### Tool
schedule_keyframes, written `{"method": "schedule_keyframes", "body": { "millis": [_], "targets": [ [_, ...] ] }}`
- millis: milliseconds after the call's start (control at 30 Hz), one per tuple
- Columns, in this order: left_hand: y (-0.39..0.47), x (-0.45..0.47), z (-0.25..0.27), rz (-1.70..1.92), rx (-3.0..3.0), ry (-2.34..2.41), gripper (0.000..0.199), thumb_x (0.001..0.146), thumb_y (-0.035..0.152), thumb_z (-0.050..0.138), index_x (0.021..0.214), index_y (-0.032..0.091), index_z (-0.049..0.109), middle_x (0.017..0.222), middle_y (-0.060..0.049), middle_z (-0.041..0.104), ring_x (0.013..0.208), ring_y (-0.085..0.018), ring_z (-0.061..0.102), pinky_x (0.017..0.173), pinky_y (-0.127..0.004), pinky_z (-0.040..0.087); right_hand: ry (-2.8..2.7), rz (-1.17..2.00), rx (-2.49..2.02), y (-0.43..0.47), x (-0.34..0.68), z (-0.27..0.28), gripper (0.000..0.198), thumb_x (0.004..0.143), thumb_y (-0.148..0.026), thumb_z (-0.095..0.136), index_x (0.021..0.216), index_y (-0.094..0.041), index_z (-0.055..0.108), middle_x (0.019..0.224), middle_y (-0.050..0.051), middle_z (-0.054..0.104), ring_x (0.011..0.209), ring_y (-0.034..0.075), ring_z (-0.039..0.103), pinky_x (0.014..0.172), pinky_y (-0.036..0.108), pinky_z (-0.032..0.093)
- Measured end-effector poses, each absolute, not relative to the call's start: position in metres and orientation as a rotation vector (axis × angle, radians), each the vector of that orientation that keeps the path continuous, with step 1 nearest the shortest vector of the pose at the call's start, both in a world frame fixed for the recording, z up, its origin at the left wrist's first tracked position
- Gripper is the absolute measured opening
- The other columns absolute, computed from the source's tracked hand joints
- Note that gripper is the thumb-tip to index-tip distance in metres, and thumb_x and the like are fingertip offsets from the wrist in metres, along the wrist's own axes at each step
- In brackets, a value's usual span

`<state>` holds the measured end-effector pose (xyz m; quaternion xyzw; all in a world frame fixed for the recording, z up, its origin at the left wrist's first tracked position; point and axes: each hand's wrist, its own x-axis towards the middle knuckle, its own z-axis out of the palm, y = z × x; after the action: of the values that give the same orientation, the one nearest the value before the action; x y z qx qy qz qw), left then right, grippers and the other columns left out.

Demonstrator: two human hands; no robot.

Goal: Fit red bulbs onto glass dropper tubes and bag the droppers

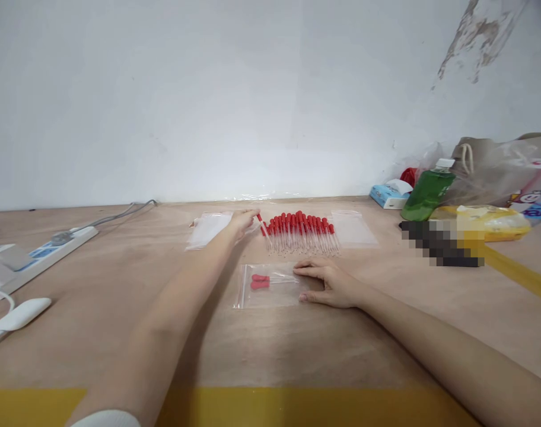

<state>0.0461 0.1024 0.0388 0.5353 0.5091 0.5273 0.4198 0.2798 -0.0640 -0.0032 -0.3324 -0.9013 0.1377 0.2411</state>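
My left hand (244, 222) reaches to the back, closed in a pinch at the red bulb of a dropper (262, 226), whose clear tube slants down to the right. Beside it lies a fanned row of droppers (299, 228), red bulbs toward the wall and clear tubes toward me. Nearer to me a clear zip bag (277, 298) lies flat, with two red-bulbed droppers (260, 281) inside and its zip end at the left. At the bag's right end rests my right hand (328, 284), thumb and fingers apart, fingertips touching the plastic.
Stacks of clear bags lie at the back left (210, 229) and back right (353, 229). A power strip (81, 237) with cables is on the left. A green bottle (428, 193), a tissue pack (390, 194), a yellow packet (493, 222) and a blurred dark object (439, 243) stand right.
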Motion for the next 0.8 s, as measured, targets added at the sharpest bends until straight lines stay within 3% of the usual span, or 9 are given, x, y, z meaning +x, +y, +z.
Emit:
{"method": "schedule_keyframes", "body": {
  "millis": [167, 367, 600, 800],
  "targets": [
    [0.048, -0.009, 0.056, 1.517, 1.276, 1.147, 0.032, 0.061, 0.042, 0.066, 0.064, 0.014, 0.051, 0.062, 0.002, 0.055, 0.056, -0.006, 0.049, 0.056, -0.019, 0.038, -2.457, 0.374, -0.918, -0.064, 0.280, -0.004, 0.056, 0.072, -0.053, 0.057, 0.117, -0.020, 0.055, 0.116, 0.010, 0.053, 0.106, 0.025, 0.047, 0.091, 0.041, 0.037],
    [-0.029, -0.067, 0.023, 1.665, 1.209, 1.134, 0.036, 0.058, 0.042, 0.071, 0.071, 0.015, 0.052, 0.067, 0.002, 0.059, 0.060, -0.007, 0.053, 0.060, -0.020, 0.042, -2.457, 0.395, -0.911, -0.062, 0.280, -0.007, 0.055, 0.072, -0.053, 0.057, 0.118, -0.021, 0.054, 0.117, 0.010, 0.052, 0.107, 0.025, 0.047, 0.092, 0.042, 0.037],
    [-0.044, -0.053, 0.008, 1.634, 1.048, 1.119, 0.038, 0.053, 0.038, 0.075, 0.072, 0.014, 0.052, 0.065, 0.001, 0.061, 0.057, -0.007, 0.054, 0.059, -0.020, 0.044, -2.464, 0.390, -0.909, -0.062, 0.281, -0.006, 0.054, 0.074, -0.051, 0.056, 0.118, -0.020, 0.054, 0.117, 0.010, 0.051, 0.107, 0.024, 0.047, 0.092, 0.041, 0.037],
    [-0.049, -0.046, 0.009, 1.496, 1.021, 1.115, 0.030, 0.057, 0.029, 0.074, 0.074, 0.014, 0.054, 0.068, 0.001, 0.063, 0.066, -0.008, 0.059, 0.070, -0.020, 0.048, -2.467, 0.386, -0.919, -0.063, 0.281, -0.006, 0.054, 0.074, -0.051, 0.056, 0.119, -0.020, 0.053, 0.118, 0.010, 0.051, 0.108, 0.024, 0.046, 0.093, 0.040, 0.037]
  ]
}}
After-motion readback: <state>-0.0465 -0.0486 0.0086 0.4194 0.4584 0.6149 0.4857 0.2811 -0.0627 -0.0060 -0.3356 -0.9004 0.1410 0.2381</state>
